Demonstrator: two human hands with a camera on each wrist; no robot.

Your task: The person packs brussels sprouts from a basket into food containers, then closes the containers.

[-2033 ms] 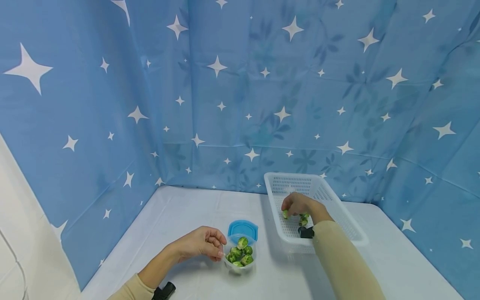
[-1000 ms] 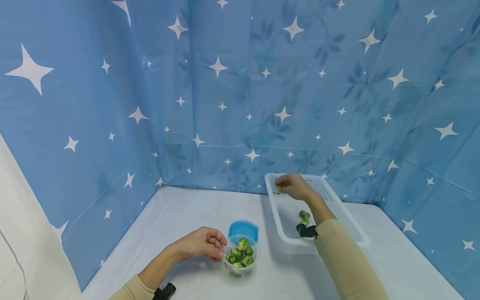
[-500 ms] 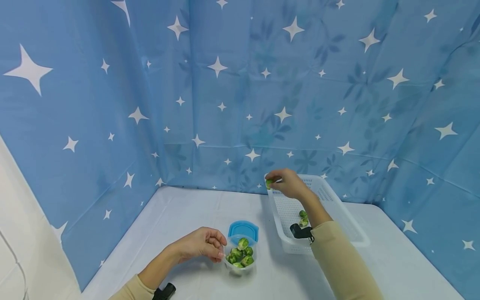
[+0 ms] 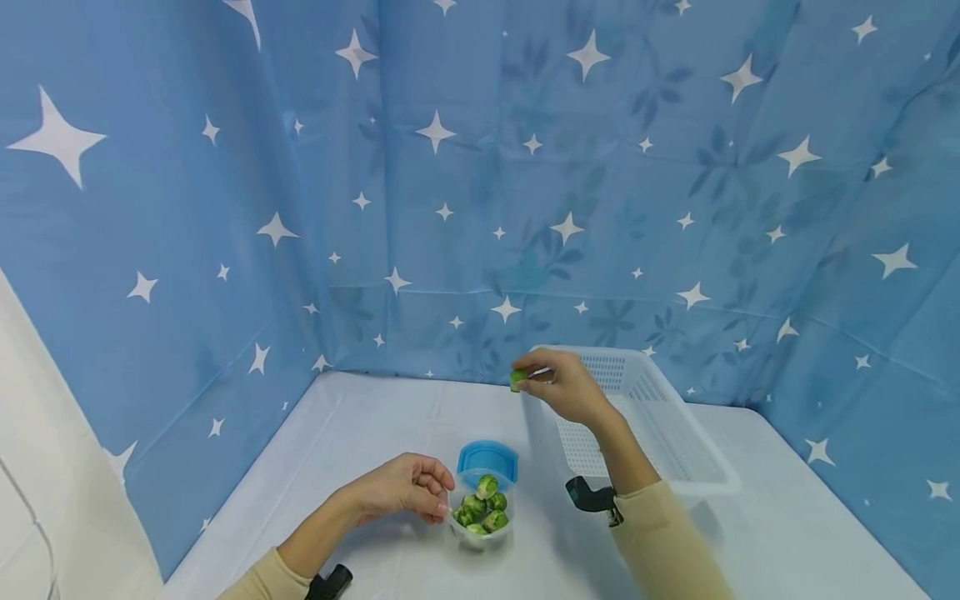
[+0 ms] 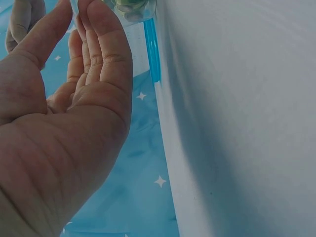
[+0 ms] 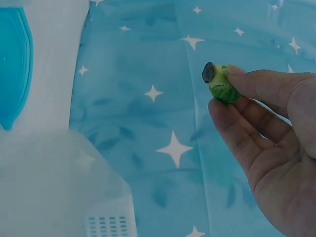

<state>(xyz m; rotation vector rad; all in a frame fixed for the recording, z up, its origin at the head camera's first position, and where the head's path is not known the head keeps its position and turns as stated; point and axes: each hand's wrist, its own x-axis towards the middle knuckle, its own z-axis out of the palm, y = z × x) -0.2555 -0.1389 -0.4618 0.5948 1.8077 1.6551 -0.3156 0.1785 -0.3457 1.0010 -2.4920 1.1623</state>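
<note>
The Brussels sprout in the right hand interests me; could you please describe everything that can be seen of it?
The Brussels sprout is small, roundish and green, with overlapping leaves that look fresh and a dark grey, flat stem end. In the right wrist view it is tilted, the stem end pointing toward the picture's upper left. The right hand pinches it between thumb and fingers, which hide part of it. It is held in the air, appearing just left of the white basket in the head view.
</note>
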